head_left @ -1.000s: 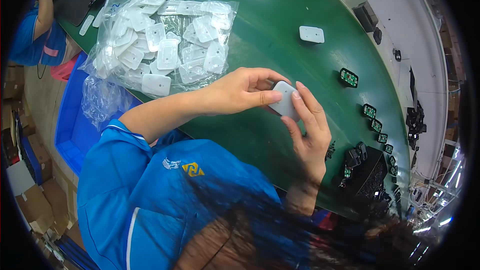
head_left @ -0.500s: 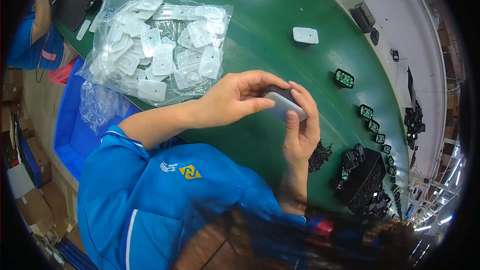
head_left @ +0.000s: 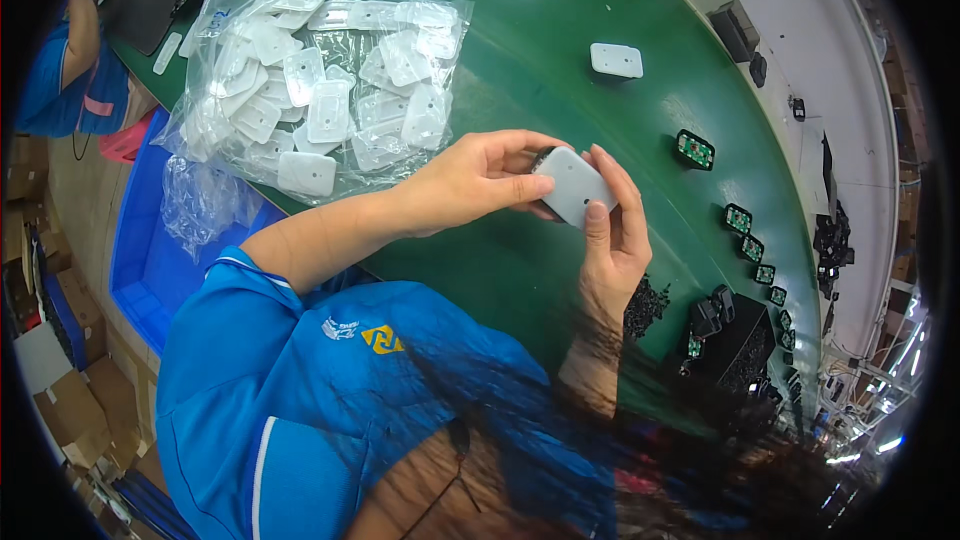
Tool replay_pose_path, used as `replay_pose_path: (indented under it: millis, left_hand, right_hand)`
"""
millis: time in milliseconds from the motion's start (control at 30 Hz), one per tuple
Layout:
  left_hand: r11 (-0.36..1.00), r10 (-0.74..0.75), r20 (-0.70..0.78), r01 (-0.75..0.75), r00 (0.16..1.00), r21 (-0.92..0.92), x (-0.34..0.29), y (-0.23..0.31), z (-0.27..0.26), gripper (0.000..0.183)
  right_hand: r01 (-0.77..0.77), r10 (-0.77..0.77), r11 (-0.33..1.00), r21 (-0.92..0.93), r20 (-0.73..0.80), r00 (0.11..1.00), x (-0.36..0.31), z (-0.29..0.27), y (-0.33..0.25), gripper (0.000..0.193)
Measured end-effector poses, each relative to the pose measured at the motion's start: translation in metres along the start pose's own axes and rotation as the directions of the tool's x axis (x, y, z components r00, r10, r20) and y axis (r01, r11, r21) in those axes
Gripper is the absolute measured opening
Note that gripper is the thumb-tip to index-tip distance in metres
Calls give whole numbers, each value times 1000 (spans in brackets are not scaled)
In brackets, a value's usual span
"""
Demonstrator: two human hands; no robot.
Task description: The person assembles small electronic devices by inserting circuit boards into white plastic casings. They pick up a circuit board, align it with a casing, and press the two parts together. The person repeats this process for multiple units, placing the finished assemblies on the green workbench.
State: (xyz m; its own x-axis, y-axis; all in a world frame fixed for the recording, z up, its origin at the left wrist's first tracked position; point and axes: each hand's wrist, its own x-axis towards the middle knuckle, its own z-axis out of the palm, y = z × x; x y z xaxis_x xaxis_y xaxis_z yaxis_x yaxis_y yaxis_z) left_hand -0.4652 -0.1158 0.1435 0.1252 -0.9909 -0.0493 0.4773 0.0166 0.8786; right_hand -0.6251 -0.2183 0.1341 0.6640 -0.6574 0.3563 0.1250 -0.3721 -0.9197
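Note:
Between my two hands is a small rounded box-shaped housing with a white cover [head_left: 577,186] on a black body. My left hand [head_left: 462,183] grips its left end, thumb on the white face and fingers behind. At the right end, my right hand [head_left: 617,240] presses its thumb on the near edge, with its fingers round the far side. The white face is turned up and shows small dark holes. Left of the hands, a clear plastic bag [head_left: 455,50] lies on the green table [head_left: 520,70], with several loose white covers [head_left: 328,112] on it.
White-topped housings [head_left: 616,60] stand farther back. Black housings with green circuit boards [head_left: 695,150] form a curved row at right. A pile of small black parts [head_left: 648,308] and a black box [head_left: 745,345] lie nearby. A blue bin [head_left: 140,275] and another person's arm [head_left: 84,35] are left.
The housing in my hands has tipped so more of its white face shows. My right hand has shifted slightly right and down. Dark hair now hangs across the lower view.

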Motion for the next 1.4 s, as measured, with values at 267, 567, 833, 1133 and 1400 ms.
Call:
replay_pose_path:
  millis: [267, 567, 833, 1133, 1400]
  left_hand:
    - [1000, -23, -12, 24, 1000, 16, -5, 3, -3, 42]
    - [996, -84, 45, 86, 995, -30, -6, 4, -4, 43]
    - [1000, -26, 42, 26, 999, 12, -8, 2, 0, 40]
    - [987, 27, -31, -21, 999, 158, -14, 6, 4, 40]
    - [972, 146, -12, -141, 989, 189, -18, 6, 15, 37]
  right_hand:
    - [283, -238, 854, -437, 156, 959, -3, -8, -14, 48]
    - [290, -228, 877, -382, 200, 953, 0, -19, -24, 43]
    - [277, -202, 879, -387, 223, 954, -3, -19, -24, 42]
    - [286, -168, 861, -421, 295, 941, -8, -17, -31, 42]
    - [108, -108, 994, 0, -16, 994, -12, 8, -5, 32]
